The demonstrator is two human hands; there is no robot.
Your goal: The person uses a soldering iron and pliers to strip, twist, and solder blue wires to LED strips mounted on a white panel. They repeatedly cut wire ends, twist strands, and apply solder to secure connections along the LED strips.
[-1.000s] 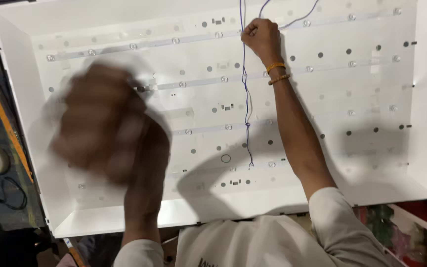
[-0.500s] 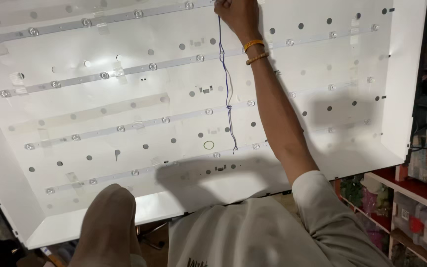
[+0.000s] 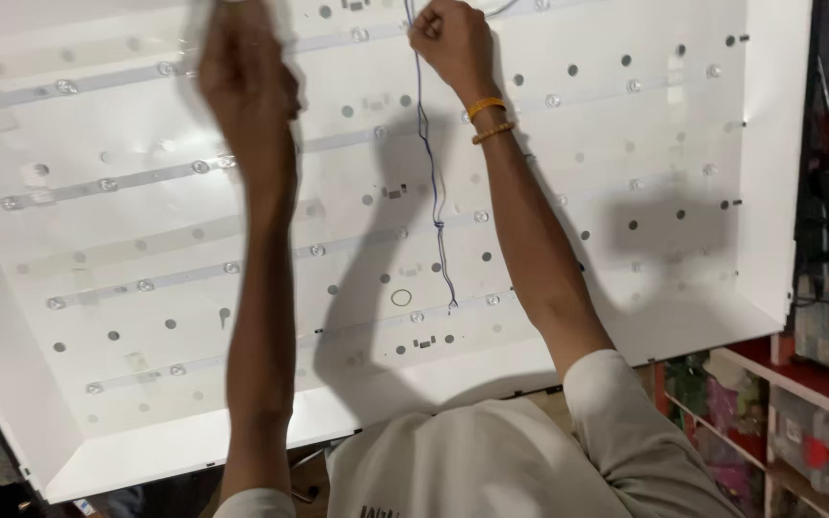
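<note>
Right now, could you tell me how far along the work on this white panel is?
Done: the white backlight panel lies open, its light strips in rows. In hand: the right hand has its grip shut on the thin wires; the blurred left hand is raised beside it. Left: the wires hang loose.

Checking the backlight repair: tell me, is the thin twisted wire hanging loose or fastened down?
Loose: thin twisted wire dangles from the closed right hand, its end free.
</note>
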